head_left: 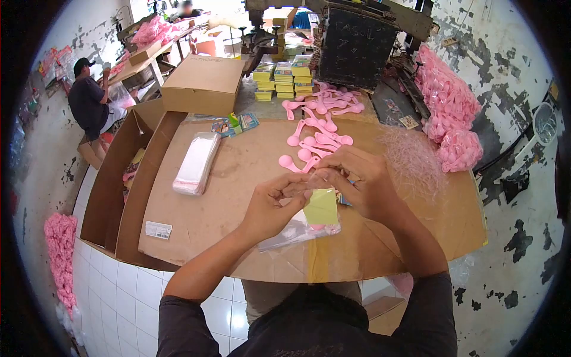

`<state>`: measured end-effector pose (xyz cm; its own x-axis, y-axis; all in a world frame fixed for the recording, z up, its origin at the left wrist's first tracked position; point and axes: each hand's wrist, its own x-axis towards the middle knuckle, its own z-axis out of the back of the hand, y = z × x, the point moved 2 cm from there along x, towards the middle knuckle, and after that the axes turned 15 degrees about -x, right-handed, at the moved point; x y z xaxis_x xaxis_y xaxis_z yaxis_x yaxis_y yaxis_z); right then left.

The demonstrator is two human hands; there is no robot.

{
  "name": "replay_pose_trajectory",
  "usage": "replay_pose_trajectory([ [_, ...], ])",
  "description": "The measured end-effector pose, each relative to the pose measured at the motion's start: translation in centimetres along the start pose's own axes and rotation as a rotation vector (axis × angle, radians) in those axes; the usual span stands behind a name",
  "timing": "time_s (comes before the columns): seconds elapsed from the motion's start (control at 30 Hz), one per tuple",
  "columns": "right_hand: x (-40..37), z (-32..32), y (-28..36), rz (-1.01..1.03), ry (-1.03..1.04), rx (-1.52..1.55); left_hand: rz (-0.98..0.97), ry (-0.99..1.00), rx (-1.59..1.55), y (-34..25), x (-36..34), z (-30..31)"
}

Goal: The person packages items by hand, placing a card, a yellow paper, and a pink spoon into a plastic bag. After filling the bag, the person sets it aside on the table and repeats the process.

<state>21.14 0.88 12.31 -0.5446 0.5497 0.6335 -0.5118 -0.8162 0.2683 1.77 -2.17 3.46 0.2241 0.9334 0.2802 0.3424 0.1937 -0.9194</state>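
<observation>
My left hand [275, 204] pinches the top of a small clear plastic bag from the left. My right hand [361, 183] pinches the same top edge from the right, its fingertips close to the left ones. A pale yellow card [321, 208] hangs below my fingers, seemingly inside the bag, with a bit of pink showing under it. Beneath it, more clear bags [284, 237] lie near the front edge of the cardboard-covered table [238, 262]. Just beyond my hands is a loose spread of pink plastic spoons [324, 140]. Part of a blue printed card shows behind my right hand.
A stack of clear bags [197, 162] lies at left, near printed cards [236, 125]. Behind are a closed carton [202, 83], stacked yellow card bundles [284, 77] and a machine [357, 47]. Plastic strips [416, 157] and bagged pink goods [446, 101] sit right. Another person [90, 98] sits far left.
</observation>
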Motion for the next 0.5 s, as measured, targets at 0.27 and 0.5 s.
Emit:
replay_pose_trajectory([
  [0.27, 0.3, -0.1, 0.5, 0.026, -0.117, -0.042, 0.001, -0.010, -0.094, -0.6, 0.2, -0.3],
  [0.5, 0.3, -0.3, 1.7, 0.331, -0.149, -0.485, -0.071, -0.067, 0.127, -0.8, 0.0, -0.5],
])
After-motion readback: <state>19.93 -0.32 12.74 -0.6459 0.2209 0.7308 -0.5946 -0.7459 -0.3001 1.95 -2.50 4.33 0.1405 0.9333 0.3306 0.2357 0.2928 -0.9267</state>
